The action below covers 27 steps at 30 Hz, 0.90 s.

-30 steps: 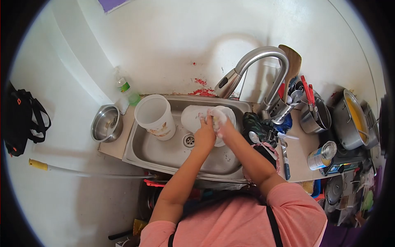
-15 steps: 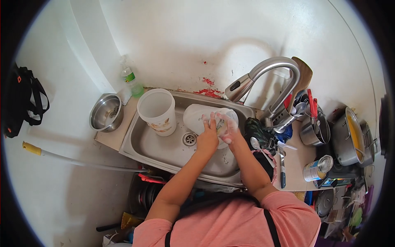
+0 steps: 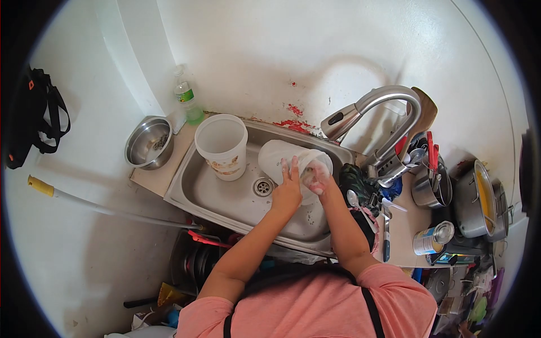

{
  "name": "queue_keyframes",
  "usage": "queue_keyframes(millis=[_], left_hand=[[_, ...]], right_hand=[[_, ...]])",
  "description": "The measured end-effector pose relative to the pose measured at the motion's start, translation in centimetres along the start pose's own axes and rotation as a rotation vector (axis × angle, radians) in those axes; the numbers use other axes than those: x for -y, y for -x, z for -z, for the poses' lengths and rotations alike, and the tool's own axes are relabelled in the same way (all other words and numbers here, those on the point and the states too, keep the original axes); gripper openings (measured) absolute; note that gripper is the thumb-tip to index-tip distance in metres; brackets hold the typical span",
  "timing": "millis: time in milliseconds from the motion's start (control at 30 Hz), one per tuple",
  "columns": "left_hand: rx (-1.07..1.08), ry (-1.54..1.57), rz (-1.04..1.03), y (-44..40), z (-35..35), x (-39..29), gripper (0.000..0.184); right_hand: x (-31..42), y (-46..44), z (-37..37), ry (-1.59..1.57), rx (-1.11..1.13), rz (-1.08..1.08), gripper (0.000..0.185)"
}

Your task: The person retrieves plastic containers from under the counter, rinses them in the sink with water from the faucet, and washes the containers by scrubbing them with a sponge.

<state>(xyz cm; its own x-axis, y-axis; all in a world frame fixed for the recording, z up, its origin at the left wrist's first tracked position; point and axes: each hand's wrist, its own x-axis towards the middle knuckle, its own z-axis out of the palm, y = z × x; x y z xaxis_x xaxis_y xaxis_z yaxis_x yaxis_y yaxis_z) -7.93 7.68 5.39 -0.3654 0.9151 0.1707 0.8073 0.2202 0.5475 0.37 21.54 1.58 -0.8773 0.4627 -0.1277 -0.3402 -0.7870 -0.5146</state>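
Observation:
A translucent white container (image 3: pixel 273 159) lies on its side in the steel sink (image 3: pixel 222 204), its open mouth toward the right. My left hand (image 3: pixel 287 191) rests against its outside, fingers apart. My right hand (image 3: pixel 316 179) is inside the mouth, seen blurrily through the wall, with suds on it; what it holds, if anything, is hard to make out. Upright at the sink's left stands a second white container (image 3: pixel 221 138) with a printed pattern. The drain (image 3: pixel 262 187) lies between the two containers.
A steel faucet (image 3: pixel 389 96) arches over the sink's right side. Left are a steel bowl (image 3: pixel 149 143) and a plastic bottle (image 3: pixel 185 94). To the right are a knife (image 3: pixel 386 236), a can (image 3: pixel 433 239), a utensil pot (image 3: pixel 431 186) and a large pot (image 3: pixel 473 203).
The view has shifted, so the sink sits differently in the frame. My right hand has moved deeper into the container's mouth, while my left hand stays on its outside.

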Motion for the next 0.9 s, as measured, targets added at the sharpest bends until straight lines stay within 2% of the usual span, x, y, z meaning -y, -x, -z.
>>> queue_keyframes(millis=[33,100,167,267,367,467,667,733,900], left_hand=[[0.021,-0.019,-0.002,0.0,0.0,0.0,0.085],[-0.003,0.002,-0.021,0.3,-0.3,0.1,0.085],[-0.003,-0.007,-0.031,0.2,-0.2,0.2,0.084],[0.011,-0.027,-0.035,0.4,-0.3,-0.1,0.084],[-0.022,-0.014,-0.032,0.4,-0.5,0.0,0.084],[-0.017,-0.006,-0.033,0.4,-0.7,0.2,0.084],[-0.048,0.090,-0.036,0.1,-0.5,0.7,0.083],[0.022,0.085,-0.004,0.2,0.4,0.6,0.086],[0.025,0.037,-0.030,0.5,0.1,0.6,0.085]], right_hand=[[0.6,-1.1,5.0,-0.164,0.186,-0.065,0.025],[1.1,-0.5,3.3,-0.209,0.153,0.024,0.025],[0.2,1.0,-1.2,0.024,-0.286,0.330,0.025],[-0.6,1.1,-1.2,-0.201,-0.362,0.288,0.024],[-1.0,1.9,-2.0,-0.301,-0.135,0.366,0.026],[-0.6,1.3,0.0,-0.275,-0.111,0.229,0.024],[-1.4,0.2,-2.4,0.359,-0.266,0.190,0.027],[-1.0,0.0,-2.1,0.296,-0.276,0.170,0.027],[0.0,-0.2,-0.5,0.038,-0.296,0.183,0.026]])
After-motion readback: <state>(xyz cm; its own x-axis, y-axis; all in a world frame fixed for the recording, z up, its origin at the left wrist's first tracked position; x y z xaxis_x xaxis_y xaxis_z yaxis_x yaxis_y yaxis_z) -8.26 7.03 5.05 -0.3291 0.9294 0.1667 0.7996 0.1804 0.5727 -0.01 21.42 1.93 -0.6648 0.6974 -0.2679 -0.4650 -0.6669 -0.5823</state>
